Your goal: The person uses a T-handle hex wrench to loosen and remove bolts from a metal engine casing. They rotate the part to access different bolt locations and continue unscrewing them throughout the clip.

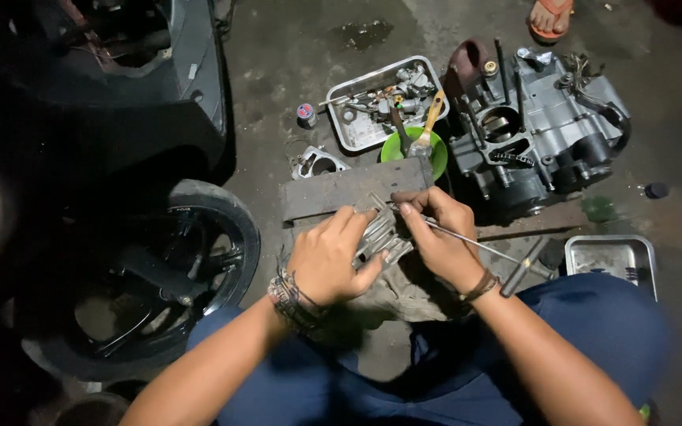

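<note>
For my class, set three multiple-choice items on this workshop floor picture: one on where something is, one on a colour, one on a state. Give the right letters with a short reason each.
1. Where is the green bowl?
A. between the metal tray of parts and the engine block
B. on the black wheel
C. in the person's lap

2. What colour are the person's trousers?
A. red
B. blue
C. white

3. What is the left hand doing?
A. hanging free
B. resting flat on the floor
C. gripping a finned metal part

Answers:
1 A, the bowl sits beside the tray with the engine just past it.
2 B, both legs show blue cloth.
3 C, its fingers wrap the part while the right hand holds a thin rod to it.
</note>
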